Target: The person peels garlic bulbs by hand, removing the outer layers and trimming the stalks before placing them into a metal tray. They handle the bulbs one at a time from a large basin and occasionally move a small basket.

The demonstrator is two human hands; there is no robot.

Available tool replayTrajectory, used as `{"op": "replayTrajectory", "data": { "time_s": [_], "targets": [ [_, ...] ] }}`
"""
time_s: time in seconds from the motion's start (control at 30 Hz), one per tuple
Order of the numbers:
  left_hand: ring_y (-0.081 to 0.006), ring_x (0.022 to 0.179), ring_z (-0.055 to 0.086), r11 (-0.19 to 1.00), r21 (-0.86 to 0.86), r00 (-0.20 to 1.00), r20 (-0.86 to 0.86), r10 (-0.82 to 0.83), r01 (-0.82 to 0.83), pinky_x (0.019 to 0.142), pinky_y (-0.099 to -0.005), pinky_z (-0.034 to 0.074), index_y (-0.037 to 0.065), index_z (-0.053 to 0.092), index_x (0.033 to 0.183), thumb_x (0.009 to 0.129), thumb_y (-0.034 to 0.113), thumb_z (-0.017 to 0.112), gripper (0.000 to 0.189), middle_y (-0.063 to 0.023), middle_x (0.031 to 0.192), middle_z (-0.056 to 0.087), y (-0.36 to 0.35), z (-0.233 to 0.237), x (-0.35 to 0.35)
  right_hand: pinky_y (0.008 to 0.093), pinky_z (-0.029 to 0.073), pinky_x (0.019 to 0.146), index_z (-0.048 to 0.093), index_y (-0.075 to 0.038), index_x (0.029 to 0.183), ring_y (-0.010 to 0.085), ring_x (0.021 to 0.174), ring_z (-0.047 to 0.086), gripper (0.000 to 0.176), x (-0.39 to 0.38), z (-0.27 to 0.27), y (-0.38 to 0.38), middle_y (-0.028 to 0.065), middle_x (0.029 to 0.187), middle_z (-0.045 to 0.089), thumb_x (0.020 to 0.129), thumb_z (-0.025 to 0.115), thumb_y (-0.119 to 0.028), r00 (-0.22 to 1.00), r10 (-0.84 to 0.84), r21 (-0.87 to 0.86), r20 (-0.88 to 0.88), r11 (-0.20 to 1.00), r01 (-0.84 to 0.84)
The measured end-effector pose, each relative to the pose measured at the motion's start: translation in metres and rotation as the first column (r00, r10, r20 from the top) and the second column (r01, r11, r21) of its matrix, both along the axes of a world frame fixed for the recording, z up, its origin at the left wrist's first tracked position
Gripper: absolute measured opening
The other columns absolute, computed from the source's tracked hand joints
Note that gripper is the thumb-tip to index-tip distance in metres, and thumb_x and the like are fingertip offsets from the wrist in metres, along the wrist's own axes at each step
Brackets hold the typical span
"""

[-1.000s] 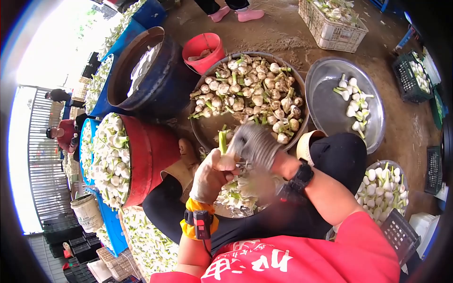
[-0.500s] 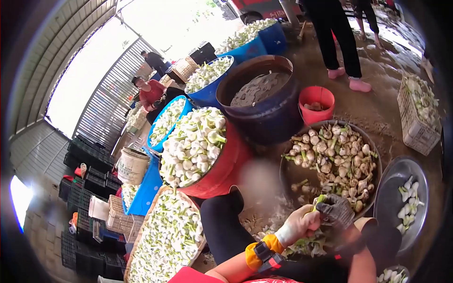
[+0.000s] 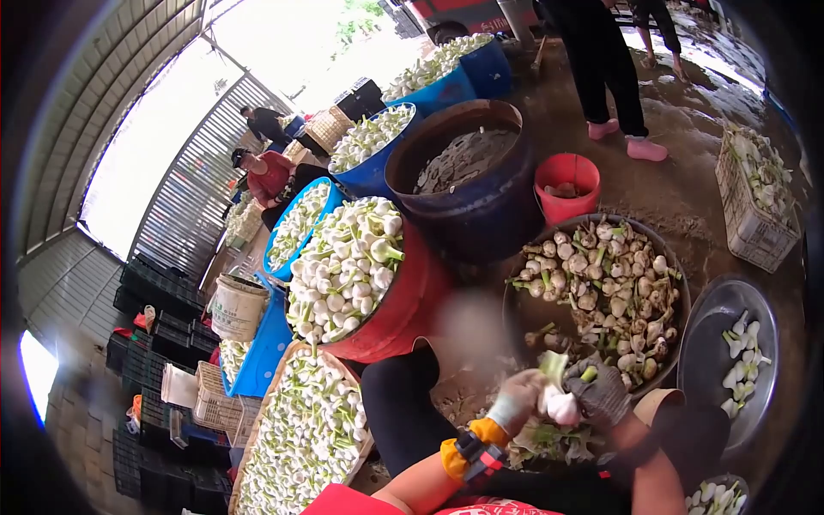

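Over my lap, my left hand (image 3: pixel 519 401), in a pale glove, is closed at the near side of a garlic bulb (image 3: pixel 562 407) whose skin looks white and pinkish. A pale green strip of peel (image 3: pixel 554 367) stands up between my hands. My right hand (image 3: pixel 608 395), in a dirty grey glove, is closed around the bulb's green stem, and a cut end shows by the fingers. Stripped leaves (image 3: pixel 549 444) lie heaped below. Just beyond is a wide dark basin (image 3: pixel 512 322) of soil-stained garlic (image 3: pixel 631 300). Motion blurs my left fingers a little.
At right stands a metal basin (image 3: pixel 708 343) with peeled garlic. A red tub (image 3: pixel 421 300), heaped with white bulbs, and a garlic-covered tray (image 3: pixel 296 429) are left. Beyond are a dark drum (image 3: pixel 463 215) and a red bucket (image 3: pixel 566 206). Other people sit and stand farther off.
My hands have drawn slightly apart, and my left hand has shifted left. The whitish bulb and a raised strip of peel now show between them. The view has moved a little.
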State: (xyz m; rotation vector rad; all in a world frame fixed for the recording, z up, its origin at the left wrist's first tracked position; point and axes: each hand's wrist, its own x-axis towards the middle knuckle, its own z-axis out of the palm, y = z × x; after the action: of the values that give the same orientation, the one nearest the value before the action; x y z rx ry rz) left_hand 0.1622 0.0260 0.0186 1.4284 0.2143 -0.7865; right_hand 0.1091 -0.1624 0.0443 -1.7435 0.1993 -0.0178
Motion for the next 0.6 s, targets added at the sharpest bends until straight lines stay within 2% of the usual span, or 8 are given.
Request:
{"op": "replayTrajectory", "data": {
  "time_s": [0.03, 0.07, 0.13, 0.2, 0.27, 0.33, 0.43, 0.6],
  "targets": [
    [-0.0141, 0.077, 0.063, 0.984, -0.119, 0.991, -0.034, 0.133, -0.136, 0.064, -0.0261, 0.053, 0.000, 0.062, 0.109, 0.100, 0.013, 0.054, 0.018, -0.0051, 0.094, 0.065, 0.011, -0.017, 0.010, 0.0336, 0.053, 0.077, 0.063, -0.002, 0.094, 0.0196, 0.079, 0.064, 0.019, 0.000, 0.009, -0.003, 0.0111, 0.087, 0.067, 0.083, 0.068, -0.016, 0.999, -0.029, 0.117, -0.013, 0.993, 0.031],
    [-0.0150, 0.077, 0.063, 0.988, 0.155, 0.858, 0.510, -0.068, -0.013, 0.062, -0.0263, 0.053, 0.000, 0.061, 0.108, 0.101, 0.014, 0.052, 0.018, -0.0056, 0.093, 0.065, 0.024, -0.034, 0.023, 0.0318, 0.051, 0.077, 0.060, -0.002, 0.092, 0.0164, 0.081, 0.061, 0.012, -0.002, -0.002, -0.007, 0.0072, 0.088, 0.065, 0.087, 0.064, -0.012, 0.990, -0.074, 0.149, 0.122, 0.987, 0.056],
    [-0.0167, 0.076, 0.064, 0.976, 0.215, 0.676, 0.717, -0.167, 0.012, 0.061, -0.0265, 0.053, 0.001, 0.060, 0.109, 0.101, 0.016, 0.051, 0.019, -0.0071, 0.094, 0.065, 0.043, -0.034, 0.034, 0.0311, 0.050, 0.075, 0.059, -0.002, 0.092, 0.0157, 0.079, 0.059, 0.012, 0.003, -0.019, -0.017, 0.0067, 0.087, 0.063, 0.087, 0.064, -0.011, 0.958, -0.246, 0.164, 0.145, 0.961, 0.222],
    [-0.0188, 0.078, 0.066, 0.954, -0.251, 0.981, 0.054, 0.185, -0.166, 0.064, -0.0256, 0.055, 0.001, 0.058, 0.115, 0.101, 0.018, 0.051, 0.023, -0.0098, 0.095, 0.066, 0.027, 0.040, 0.036, 0.0306, 0.049, 0.074, 0.058, -0.002, 0.091, 0.0146, 0.077, 0.057, 0.010, 0.007, -0.026, -0.033, 0.0057, 0.085, 0.061, 0.086, 0.063, -0.010, 0.885, -0.445, 0.225, 0.138, 0.884, 0.409],
    [-0.0269, 0.101, 0.064, 0.859, 0.425, 0.760, 0.445, -0.474, 0.286, 0.081, -0.0346, 0.056, -0.001, 0.049, 0.130, 0.091, 0.022, 0.068, 0.049, -0.0162, 0.111, 0.062, 0.039, -0.009, 0.040, 0.0324, 0.049, 0.074, 0.058, -0.002, 0.091, 0.0158, 0.077, 0.057, 0.009, 0.010, -0.027, -0.044, 0.0058, 0.084, 0.060, 0.084, 0.062, -0.007, 0.887, -0.450, 0.187, 0.100, 0.885, 0.427],
    [-0.0281, 0.123, 0.052, 0.731, 0.627, 0.462, 0.582, -0.669, 0.269, 0.097, -0.0382, 0.049, 0.002, 0.035, 0.145, 0.079, 0.023, 0.082, 0.083, -0.0191, 0.132, 0.052, 0.021, 0.001, 0.022, 0.0328, 0.050, 0.075, 0.058, -0.002, 0.091, 0.0165, 0.078, 0.058, 0.009, 0.013, -0.034, -0.033, 0.0061, 0.085, 0.061, 0.084, 0.062, -0.007, 0.924, -0.364, 0.139, 0.115, 0.927, 0.348],
    [-0.0191, 0.113, 0.056, 0.923, -0.200, 0.911, 0.327, -0.252, 0.328, 0.090, -0.0308, 0.050, 0.007, 0.027, 0.149, 0.083, 0.019, 0.078, 0.085, -0.0120, 0.136, 0.048, -0.021, 0.025, 0.006, 0.0337, 0.050, 0.080, 0.059, -0.001, 0.093, 0.0177, 0.084, 0.059, 0.013, 0.012, -0.022, -0.012, 0.0089, 0.090, 0.062, 0.082, 0.065, -0.006, 0.981, -0.192, 0.145, -0.022, 0.970, 0.193],
    [-0.0104, 0.082, 0.059, 0.990, 0.123, 0.873, 0.472, -0.123, 0.073, 0.072, -0.0234, 0.051, 0.005, 0.059, 0.121, 0.079, 0.004, 0.070, 0.043, -0.0031, 0.104, 0.059, -0.004, 0.028, 0.033, 0.0349, 0.050, 0.078, 0.060, -0.001, 0.095, 0.0198, 0.082, 0.061, 0.022, 0.018, -0.026, -0.006, 0.0095, 0.088, 0.062, 0.083, 0.073, -0.014, 0.975, -0.192, 0.020, 0.110, 0.981, 0.191]
  ]
}}
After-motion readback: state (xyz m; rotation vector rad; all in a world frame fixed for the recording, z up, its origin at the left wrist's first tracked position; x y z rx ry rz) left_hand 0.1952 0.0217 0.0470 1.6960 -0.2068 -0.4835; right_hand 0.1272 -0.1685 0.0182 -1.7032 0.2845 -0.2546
